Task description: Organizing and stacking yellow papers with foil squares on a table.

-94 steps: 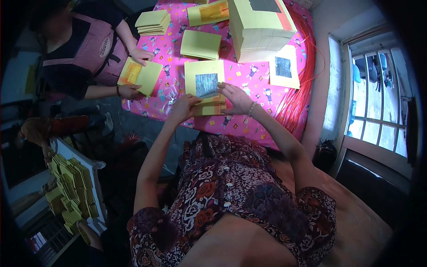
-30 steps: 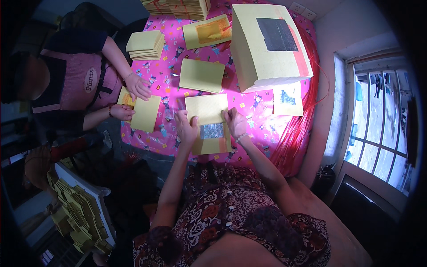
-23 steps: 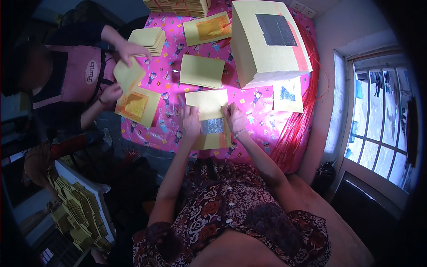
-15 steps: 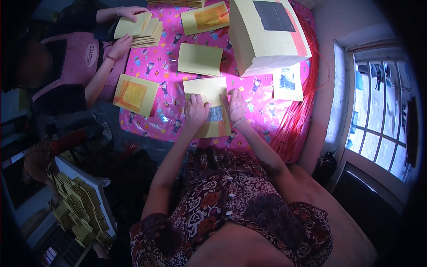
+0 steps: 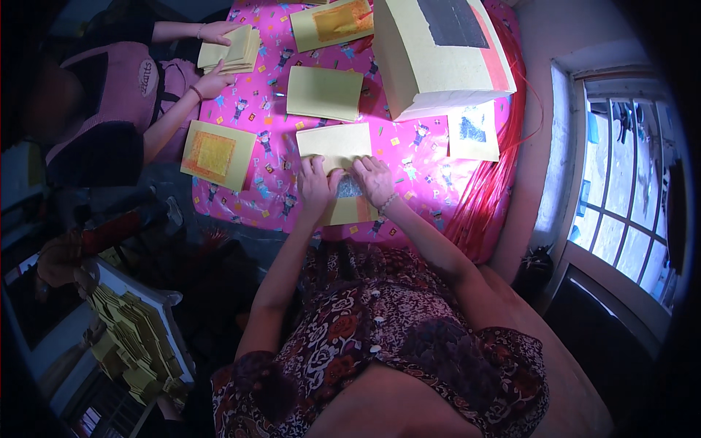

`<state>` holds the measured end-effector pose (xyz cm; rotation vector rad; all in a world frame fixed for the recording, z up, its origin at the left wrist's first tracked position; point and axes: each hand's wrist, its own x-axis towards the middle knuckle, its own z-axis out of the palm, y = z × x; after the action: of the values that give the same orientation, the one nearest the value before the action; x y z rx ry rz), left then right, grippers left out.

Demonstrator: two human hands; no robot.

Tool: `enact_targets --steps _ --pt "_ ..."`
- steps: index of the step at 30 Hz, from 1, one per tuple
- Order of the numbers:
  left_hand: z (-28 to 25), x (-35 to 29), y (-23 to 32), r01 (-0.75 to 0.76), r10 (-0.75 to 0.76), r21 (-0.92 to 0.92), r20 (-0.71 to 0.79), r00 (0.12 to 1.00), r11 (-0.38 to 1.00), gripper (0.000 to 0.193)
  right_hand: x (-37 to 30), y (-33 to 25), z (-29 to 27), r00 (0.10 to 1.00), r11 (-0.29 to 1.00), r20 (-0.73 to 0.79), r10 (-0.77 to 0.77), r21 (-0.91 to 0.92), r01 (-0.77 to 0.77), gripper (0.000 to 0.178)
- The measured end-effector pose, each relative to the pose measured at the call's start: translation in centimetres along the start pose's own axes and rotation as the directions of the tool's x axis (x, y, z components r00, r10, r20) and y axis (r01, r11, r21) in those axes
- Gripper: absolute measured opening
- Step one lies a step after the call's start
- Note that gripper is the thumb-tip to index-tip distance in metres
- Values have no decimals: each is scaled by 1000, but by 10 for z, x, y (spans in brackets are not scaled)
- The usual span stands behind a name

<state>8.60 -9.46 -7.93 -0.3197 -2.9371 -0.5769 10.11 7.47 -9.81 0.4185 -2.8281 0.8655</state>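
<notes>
A pale yellow paper sheet (image 5: 337,142) lies in front of me on the pink table, with a silver-grey square patch (image 5: 349,187) and an orange-red band on its nearer part. My left hand (image 5: 314,191) grips the sheet's left side, fingers curled over it and thumb beside the patch. My right hand (image 5: 374,182) holds the right side with bent fingers. The hands are close together across the sheet's middle. Just beyond them sits a small stack of plain yellow sheets (image 5: 324,93). What lies under my palms is hidden.
A tall block of yellow paper (image 5: 416,73) stands at the far right, beside a silver-patched sheet (image 5: 473,131). Red strands (image 5: 478,204) hang along the table's right edge. Gold-patched sheets (image 5: 217,155) lie on the pink tablecloth (image 5: 248,204). A co-worker's hands (image 5: 213,84) hold folded sheets at left.
My right hand has moved left and inward over the sheet, its fingers now more bent. The co-worker's hands have shifted slightly with their papers.
</notes>
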Motion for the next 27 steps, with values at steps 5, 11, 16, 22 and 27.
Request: enact_targets --steps 5,11,16,22,27 --pt "-7 -5 -15 49 -33 -360 50 998 932 31 1 2 -2 999 993 -30 22 113 -19 14" --pt "-11 -2 -14 159 -117 -434 121 986 887 31 6 6 0 999 989 1 39 141 -39 18" --pt "-11 6 -31 281 -186 -588 219 958 758 27 18 6 -16 998 979 62 -25 201 12 24" --pt "-12 4 -37 260 -367 -781 42 929 568 16 21 15 -11 923 911 169 -346 -175 373 17" --pt "-36 8 -7 701 -526 -495 464 713 514 47 29 27 -15 893 876 123 -433 -176 449 17"
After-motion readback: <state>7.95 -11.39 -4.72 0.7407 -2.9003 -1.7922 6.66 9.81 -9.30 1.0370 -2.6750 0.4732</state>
